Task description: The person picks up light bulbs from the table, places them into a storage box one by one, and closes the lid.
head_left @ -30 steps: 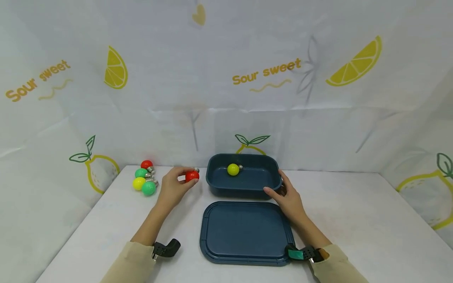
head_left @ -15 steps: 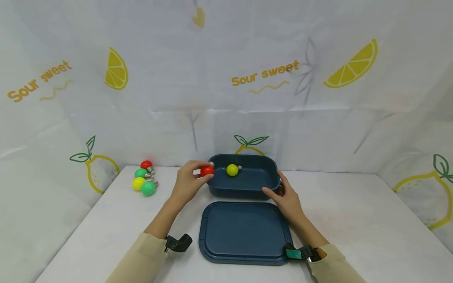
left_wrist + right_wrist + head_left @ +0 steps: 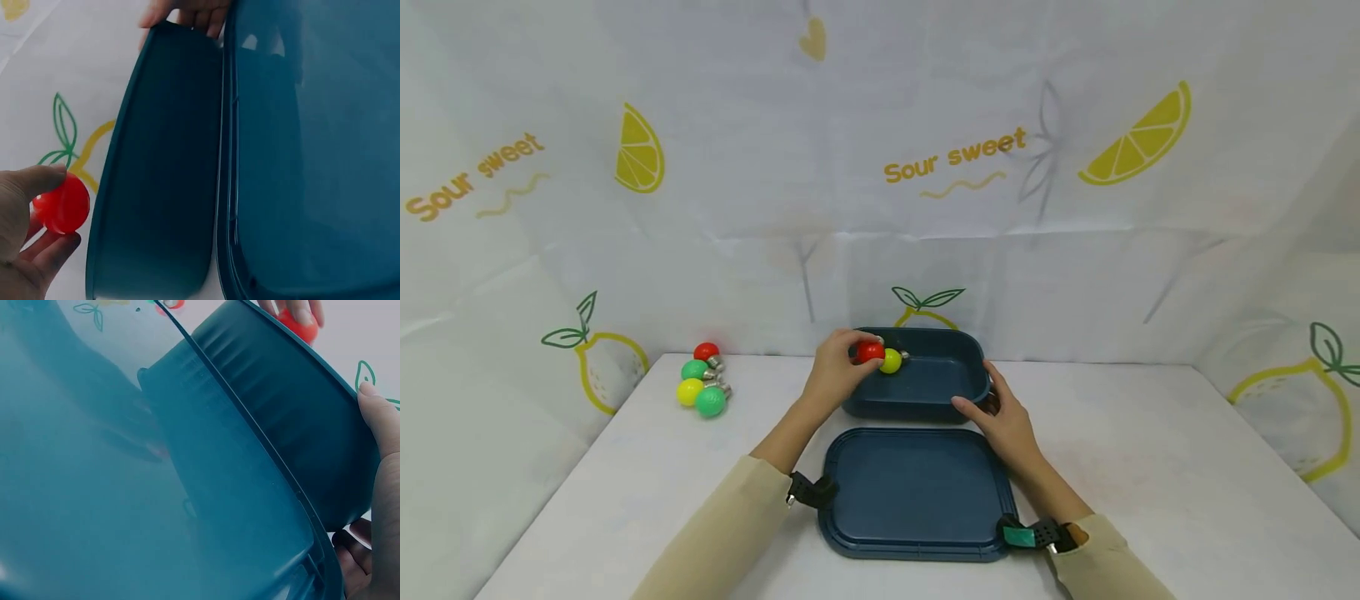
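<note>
Head view: my left hand (image 3: 837,367) pinches 1 red bulb (image 3: 870,352) over the blue box's (image 3: 936,385) left end; 1 yellow bulb (image 3: 891,362) lies inside, 4 bulbs (image 3: 711,402) far left. Left wrist: thumb and fingertips (image 3: 61,247) flank the red bulb. Right wrist: my right hand (image 3: 386,494) grips the box's right end.

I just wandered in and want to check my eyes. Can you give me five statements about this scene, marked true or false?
1. The left hand holds a red bulb. True.
2. The right hand also holds a bulb. False: it grips one end of the blue box.
3. The flat blue panel covers the box. False: it lies on the table, on the near side of the box.
4. A yellow-green bulb is inside the box. True.
5. Only two bulbs lie grouped on the left. False: there are four, a red one, a yellow one and two green ones.
</note>
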`<state>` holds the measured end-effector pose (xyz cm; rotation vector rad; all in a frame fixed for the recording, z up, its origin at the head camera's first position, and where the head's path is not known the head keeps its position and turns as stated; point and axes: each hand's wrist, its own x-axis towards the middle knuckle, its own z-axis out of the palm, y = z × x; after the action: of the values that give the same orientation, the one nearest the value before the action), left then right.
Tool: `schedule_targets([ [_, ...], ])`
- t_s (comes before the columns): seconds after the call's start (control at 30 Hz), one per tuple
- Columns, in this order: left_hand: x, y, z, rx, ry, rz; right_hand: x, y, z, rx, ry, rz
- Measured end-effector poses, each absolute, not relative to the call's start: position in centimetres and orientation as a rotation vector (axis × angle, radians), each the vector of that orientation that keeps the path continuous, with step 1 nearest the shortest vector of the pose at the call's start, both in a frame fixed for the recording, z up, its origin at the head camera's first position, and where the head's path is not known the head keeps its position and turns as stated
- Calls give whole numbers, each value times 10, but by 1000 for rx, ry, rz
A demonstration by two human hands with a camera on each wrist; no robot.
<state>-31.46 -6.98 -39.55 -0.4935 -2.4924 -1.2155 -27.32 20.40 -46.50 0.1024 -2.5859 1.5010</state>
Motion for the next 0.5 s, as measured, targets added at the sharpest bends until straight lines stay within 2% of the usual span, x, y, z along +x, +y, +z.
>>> schedule_targets([
  [0.5,-335,-23,-399,-454,-2546,-1251,-273,206,-465,80,-2585,1506],
])
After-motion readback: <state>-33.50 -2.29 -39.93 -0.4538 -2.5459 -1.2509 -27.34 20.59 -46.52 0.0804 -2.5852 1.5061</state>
